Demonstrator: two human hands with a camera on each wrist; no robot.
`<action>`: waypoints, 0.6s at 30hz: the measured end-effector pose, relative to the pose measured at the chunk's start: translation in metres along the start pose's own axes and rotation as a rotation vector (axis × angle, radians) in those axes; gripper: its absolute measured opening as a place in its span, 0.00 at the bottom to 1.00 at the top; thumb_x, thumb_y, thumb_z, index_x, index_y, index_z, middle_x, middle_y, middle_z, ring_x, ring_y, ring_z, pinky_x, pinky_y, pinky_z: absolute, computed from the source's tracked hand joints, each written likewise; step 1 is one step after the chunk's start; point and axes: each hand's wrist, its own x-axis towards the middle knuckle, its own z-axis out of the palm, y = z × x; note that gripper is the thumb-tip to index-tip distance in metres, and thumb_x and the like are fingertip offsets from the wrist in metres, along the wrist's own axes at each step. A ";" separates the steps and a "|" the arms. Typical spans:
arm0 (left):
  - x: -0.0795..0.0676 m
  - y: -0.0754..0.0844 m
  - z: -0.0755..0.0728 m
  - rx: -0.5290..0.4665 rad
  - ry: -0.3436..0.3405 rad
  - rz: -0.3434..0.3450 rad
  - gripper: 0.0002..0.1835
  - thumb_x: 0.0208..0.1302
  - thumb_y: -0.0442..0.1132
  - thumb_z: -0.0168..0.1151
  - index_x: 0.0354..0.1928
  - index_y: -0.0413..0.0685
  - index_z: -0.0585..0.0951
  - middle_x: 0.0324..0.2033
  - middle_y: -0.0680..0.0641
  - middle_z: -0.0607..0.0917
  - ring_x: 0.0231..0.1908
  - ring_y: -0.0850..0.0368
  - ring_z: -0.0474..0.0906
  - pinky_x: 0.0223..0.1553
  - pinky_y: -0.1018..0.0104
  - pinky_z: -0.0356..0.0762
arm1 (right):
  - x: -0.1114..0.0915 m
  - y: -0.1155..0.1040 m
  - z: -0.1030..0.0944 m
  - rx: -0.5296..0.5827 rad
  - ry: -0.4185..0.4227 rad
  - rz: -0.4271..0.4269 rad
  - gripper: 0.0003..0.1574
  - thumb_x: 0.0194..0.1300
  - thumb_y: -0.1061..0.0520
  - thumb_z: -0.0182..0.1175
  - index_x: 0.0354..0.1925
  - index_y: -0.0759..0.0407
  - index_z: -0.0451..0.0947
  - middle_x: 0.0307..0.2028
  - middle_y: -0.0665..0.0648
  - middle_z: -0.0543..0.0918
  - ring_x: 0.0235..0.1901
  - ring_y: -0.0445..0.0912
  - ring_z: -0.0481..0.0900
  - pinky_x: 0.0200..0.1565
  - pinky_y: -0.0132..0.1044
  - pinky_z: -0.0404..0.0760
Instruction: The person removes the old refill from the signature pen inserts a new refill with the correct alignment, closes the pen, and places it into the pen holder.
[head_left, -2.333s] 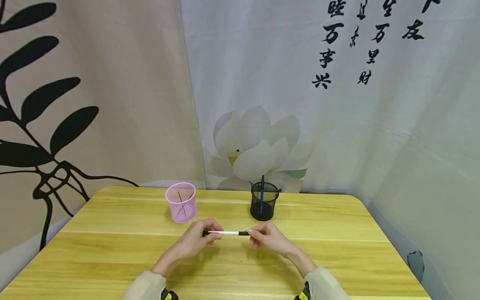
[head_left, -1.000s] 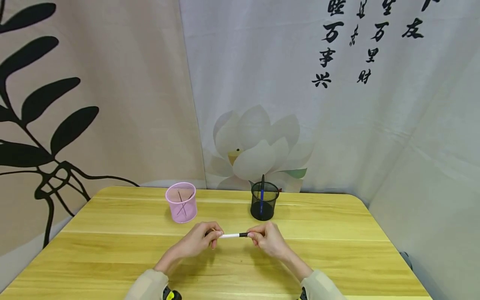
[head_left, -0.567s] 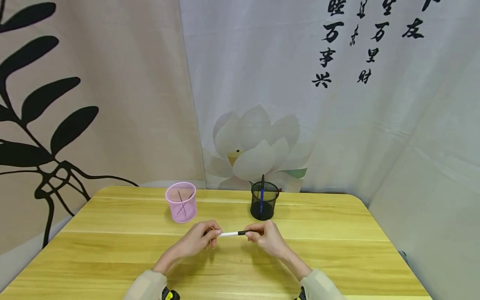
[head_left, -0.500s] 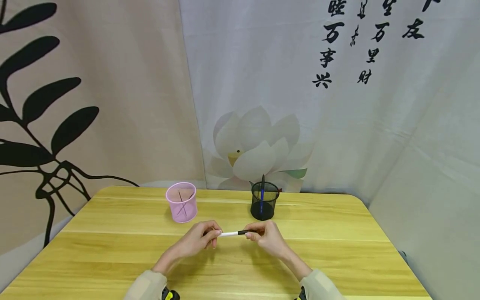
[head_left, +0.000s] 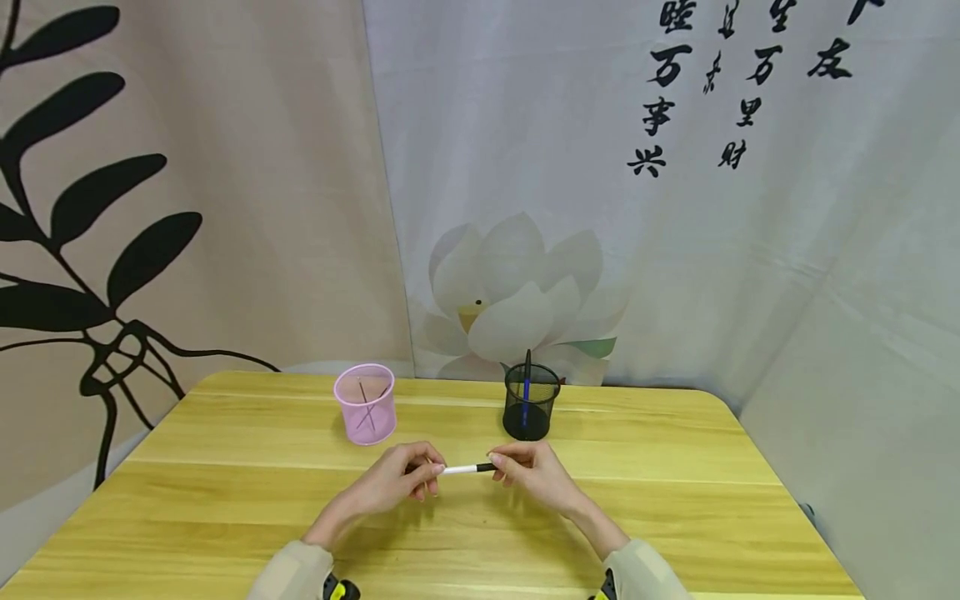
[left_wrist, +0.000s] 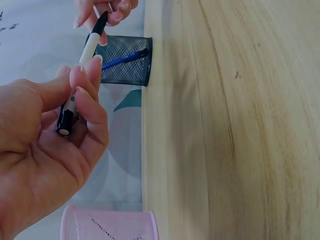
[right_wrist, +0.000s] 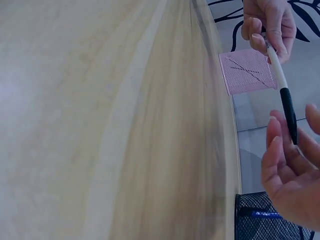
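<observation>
My left hand [head_left: 397,479] pinches a white pen with black ends [head_left: 460,470] between thumb and fingers, holding it level above the table. In the left wrist view the pen's blunt black end [left_wrist: 64,129] sticks out below the fingers. My right hand [head_left: 536,475] is at the pen's tapered black end [right_wrist: 289,115]. In the right wrist view its thumb [right_wrist: 313,119] stands apart from the pen and its fingers [right_wrist: 274,145] bend loosely beside the tip. Beyond the hands stand a pink mesh pen cup [head_left: 366,412] and a black mesh pen cup [head_left: 527,421].
A blue-and-black pen [head_left: 527,396] stands in the black cup. Dark thin lines cross on the pink cup's side. The wooden table [head_left: 225,467] ends at a printed curtain [head_left: 300,208] behind the cups.
The left hand keeps its hold on the pen. The right hand, whose fingers were over the black end half a second ago, has loosened there, leaving the thumb off the pen. Both cups stand unmoved.
</observation>
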 end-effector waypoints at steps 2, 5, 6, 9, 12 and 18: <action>0.000 0.000 0.000 -0.001 -0.001 0.002 0.09 0.84 0.29 0.58 0.50 0.24 0.81 0.31 0.33 0.88 0.27 0.68 0.77 0.30 0.75 0.74 | 0.001 0.002 0.000 0.010 -0.015 0.008 0.20 0.86 0.64 0.59 0.56 0.85 0.83 0.39 0.83 0.88 0.31 0.33 0.83 0.37 0.28 0.85; 0.001 -0.001 0.001 -0.003 -0.002 0.007 0.09 0.84 0.29 0.58 0.50 0.24 0.81 0.32 0.32 0.88 0.27 0.67 0.77 0.29 0.75 0.73 | 0.001 0.002 0.002 0.011 -0.021 0.018 0.20 0.87 0.64 0.57 0.51 0.86 0.83 0.34 0.85 0.85 0.27 0.32 0.80 0.32 0.26 0.79; 0.001 -0.001 0.001 -0.005 -0.002 0.008 0.09 0.84 0.29 0.58 0.51 0.24 0.81 0.32 0.31 0.88 0.27 0.67 0.77 0.29 0.75 0.73 | 0.001 0.002 0.002 0.010 -0.021 0.019 0.20 0.87 0.64 0.56 0.49 0.87 0.83 0.33 0.85 0.85 0.26 0.32 0.78 0.31 0.26 0.77; 0.001 -0.001 0.001 -0.007 -0.005 0.013 0.09 0.84 0.29 0.58 0.51 0.24 0.81 0.32 0.30 0.88 0.27 0.66 0.77 0.29 0.75 0.73 | 0.000 0.001 0.003 0.011 -0.018 0.023 0.21 0.87 0.66 0.56 0.44 0.88 0.81 0.30 0.85 0.83 0.24 0.31 0.76 0.29 0.25 0.74; 0.002 -0.001 0.001 -0.004 -0.006 0.015 0.09 0.84 0.29 0.59 0.50 0.24 0.82 0.32 0.31 0.88 0.27 0.66 0.78 0.29 0.75 0.74 | 0.000 0.001 0.003 0.012 -0.019 0.021 0.19 0.86 0.67 0.56 0.44 0.88 0.81 0.29 0.85 0.81 0.23 0.31 0.76 0.29 0.25 0.73; 0.002 -0.002 0.002 -0.007 -0.001 0.009 0.08 0.85 0.29 0.59 0.50 0.26 0.82 0.31 0.34 0.88 0.28 0.66 0.78 0.30 0.75 0.74 | 0.000 0.000 0.002 0.010 -0.018 0.034 0.17 0.85 0.67 0.58 0.48 0.87 0.83 0.31 0.83 0.83 0.26 0.31 0.77 0.30 0.24 0.74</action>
